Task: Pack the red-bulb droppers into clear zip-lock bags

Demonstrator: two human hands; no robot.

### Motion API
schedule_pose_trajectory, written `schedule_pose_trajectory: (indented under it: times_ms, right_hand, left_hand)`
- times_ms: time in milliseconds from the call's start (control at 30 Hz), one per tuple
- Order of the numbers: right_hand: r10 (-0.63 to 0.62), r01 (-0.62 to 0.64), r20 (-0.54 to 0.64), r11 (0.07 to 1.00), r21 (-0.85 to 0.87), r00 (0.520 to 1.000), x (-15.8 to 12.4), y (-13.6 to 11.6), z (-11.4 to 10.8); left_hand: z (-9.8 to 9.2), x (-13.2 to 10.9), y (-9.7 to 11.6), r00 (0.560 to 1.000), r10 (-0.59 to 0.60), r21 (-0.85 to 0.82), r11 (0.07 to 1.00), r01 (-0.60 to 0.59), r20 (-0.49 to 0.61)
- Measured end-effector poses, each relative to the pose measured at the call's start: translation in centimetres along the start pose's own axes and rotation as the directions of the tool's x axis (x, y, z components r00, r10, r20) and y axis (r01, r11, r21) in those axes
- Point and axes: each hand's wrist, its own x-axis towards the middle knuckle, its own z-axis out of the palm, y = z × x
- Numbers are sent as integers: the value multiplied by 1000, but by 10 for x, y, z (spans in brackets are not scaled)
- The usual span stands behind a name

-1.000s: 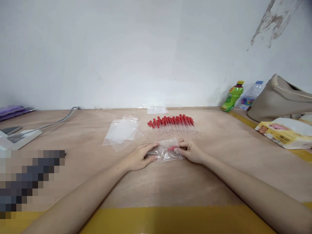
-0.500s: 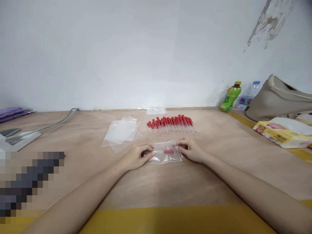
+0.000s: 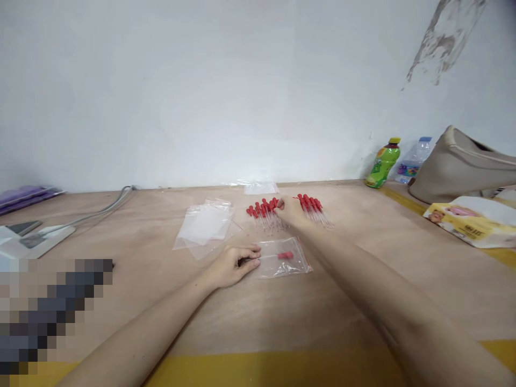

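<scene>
The flat bag (image 3: 271, 270) is thin, clear plastic film, creased and glossy where light catches it. The droppers (image 3: 308, 203) have red, rubbery-looking bulbs, fairly matt, on smooth see-through stems. The stacked bags (image 3: 204, 223) look milky and smooth. The surface (image 3: 226, 320) resembles dull, wood-toned board, edged with shiny yellow tape (image 3: 226, 372). The green bottle (image 3: 382, 166) is slick plastic; the wall (image 3: 193, 97) is matt paint, rough where it flakes.

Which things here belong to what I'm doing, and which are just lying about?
Probably the job:
clear bag at the left hand
red dropper inside it
row of red droppers at the right hand
stack of bags

Probably just lying about:
green bottle
blue-capped bottle
beige bag
yellow packet
</scene>
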Motion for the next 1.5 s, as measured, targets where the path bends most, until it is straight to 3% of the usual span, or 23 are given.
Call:
schedule_pose_trajectory:
  times_ms: [167,400,700,967,1267,1400,1500]
  right_hand:
    - [104,-100,59,993,-67,993,22,-15,15]
    - [211,-197,113,973,-118,971,24,-25,20]
    - [209,-190,164,974,-124,964,22,-7,-15]
    - [193,-183,96,978,-98,977,9,-9,7]
    - [316,-318,41,947,40,948,16,1,13]
    - [358,-353,-10,925,143,934,10,9,-2]
    - [327,-297,-56,908,297,943,-4,25,-20]
  left_hand:
    - [1,0,1,999,45,34,998,-44,-21]
    - [3,0,1,997,71,50,996,-70,-19]
    - [3,2,0,998,50,40,998,-48,-35]
    - [4,1,2,998,50,39,998,-49,-27]
    - [4,1,0,998,56,26,998,-56,-32]
    - [3,0,1,999,42,30,999,-41,-21]
    - [3,-1,0,999,36,28,999,-35,-25]
